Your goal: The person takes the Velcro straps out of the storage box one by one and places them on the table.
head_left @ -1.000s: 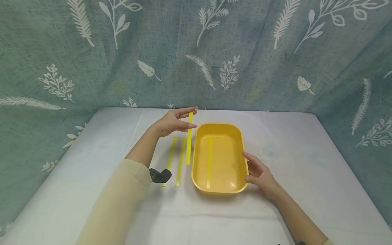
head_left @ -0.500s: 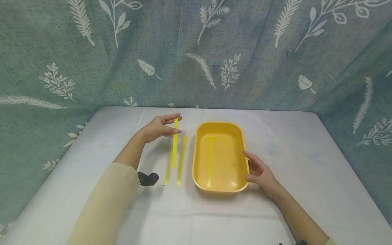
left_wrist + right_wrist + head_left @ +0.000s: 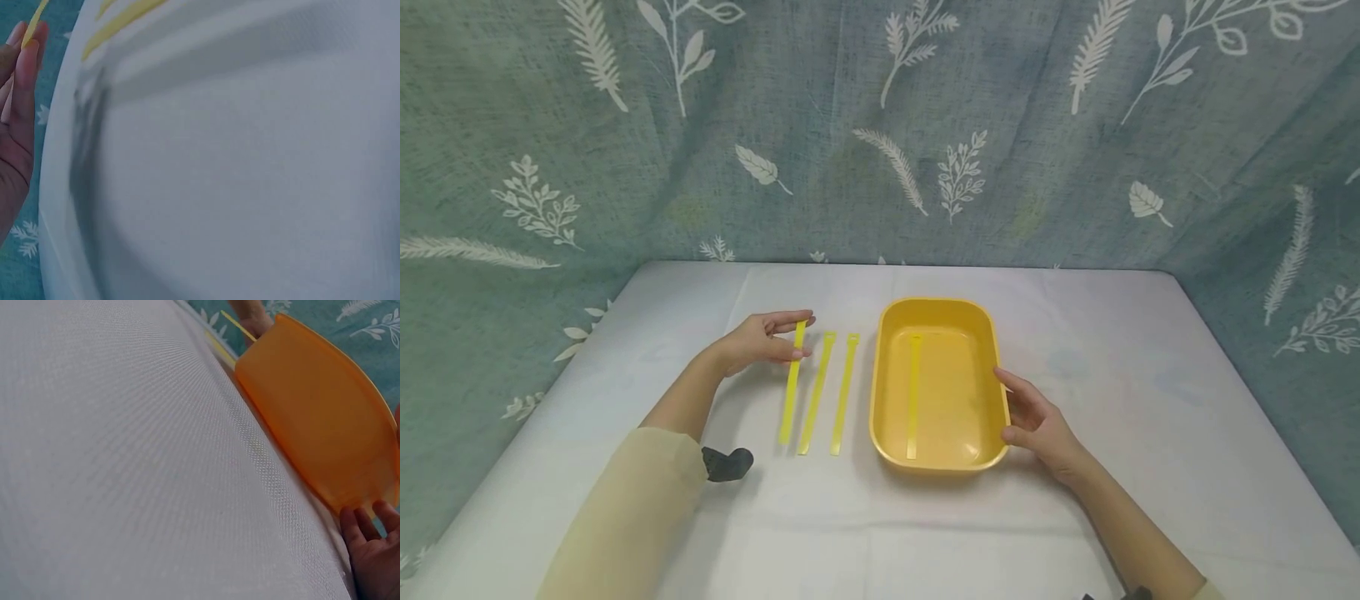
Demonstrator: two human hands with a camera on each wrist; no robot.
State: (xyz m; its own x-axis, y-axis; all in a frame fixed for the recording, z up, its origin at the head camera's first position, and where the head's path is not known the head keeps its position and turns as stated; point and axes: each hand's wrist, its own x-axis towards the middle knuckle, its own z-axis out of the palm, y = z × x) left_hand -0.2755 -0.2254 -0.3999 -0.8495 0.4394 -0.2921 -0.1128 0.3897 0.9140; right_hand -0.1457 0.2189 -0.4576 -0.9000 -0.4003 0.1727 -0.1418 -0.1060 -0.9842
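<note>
My left hand (image 3: 762,340), on the left of the table in the head view, pinches a flat yellow strip (image 3: 790,400) near its far end. The left wrist view has the fingers (image 3: 26,62) around that strip at the upper left. Beside it, two similar yellow strips, one nearer (image 3: 817,393) and one farther right (image 3: 846,395), lie side by side, each with a small slotted end. My right hand (image 3: 1037,429) holds the right side of a yellow plastic tub (image 3: 958,392), thumb and forefinger at the rim, other fingertips against the outer wall. Inside lies another yellow strip (image 3: 913,400).
A white cloth (image 3: 925,533) covers the table. Behind and at both sides hangs a green curtain (image 3: 820,133) with white leaf patterns. A dark wrist device (image 3: 727,464) sits by the left sleeve (image 3: 640,492).
My left hand has carried its strip left and toward me, past the two lying strips, and lowered it beside them. The right hand and the tub have stayed put.
</note>
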